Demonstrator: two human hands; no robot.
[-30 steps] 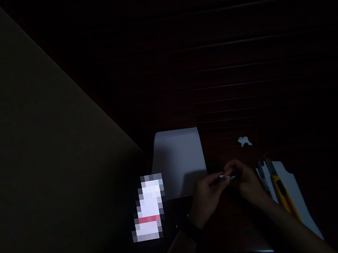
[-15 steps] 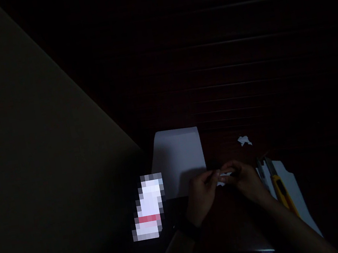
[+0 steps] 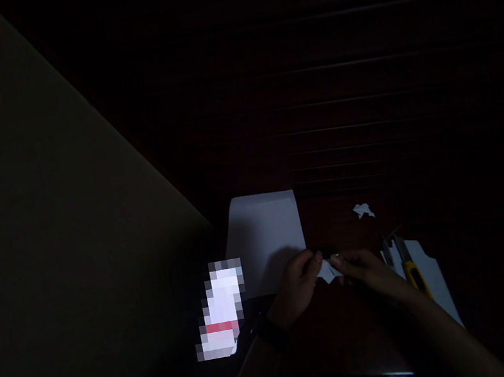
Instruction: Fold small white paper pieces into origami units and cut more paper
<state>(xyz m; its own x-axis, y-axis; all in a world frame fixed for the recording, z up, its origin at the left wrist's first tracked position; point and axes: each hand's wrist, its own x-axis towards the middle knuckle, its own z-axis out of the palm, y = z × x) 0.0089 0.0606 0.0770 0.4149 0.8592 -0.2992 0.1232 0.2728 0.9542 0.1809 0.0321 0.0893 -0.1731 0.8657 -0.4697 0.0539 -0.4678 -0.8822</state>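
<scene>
Between my two hands is a small folded piece of white paper [image 3: 328,270]. My left hand [image 3: 297,283] pinches its left side between thumb and fingers, and a dark band circles that wrist. The right edge is pinched by my right hand [image 3: 364,269], the thumb lying on top. Beyond the hands, a small folded paper shape [image 3: 363,210] with pointed corners rests on the dark table. The dim light hides the finer folds.
A large white sheet [image 3: 266,228] lies left of the hands, with a lit, blurred-out screen [image 3: 220,311] nearer me. On the right, a yellow utility knife [image 3: 415,276] rests on white paper [image 3: 438,279]. A pale wall [image 3: 72,246] rises at left.
My right hand has shifted its grip, its fingers coming down to the paper's right edge. More of the folded paper now shows between the hands.
</scene>
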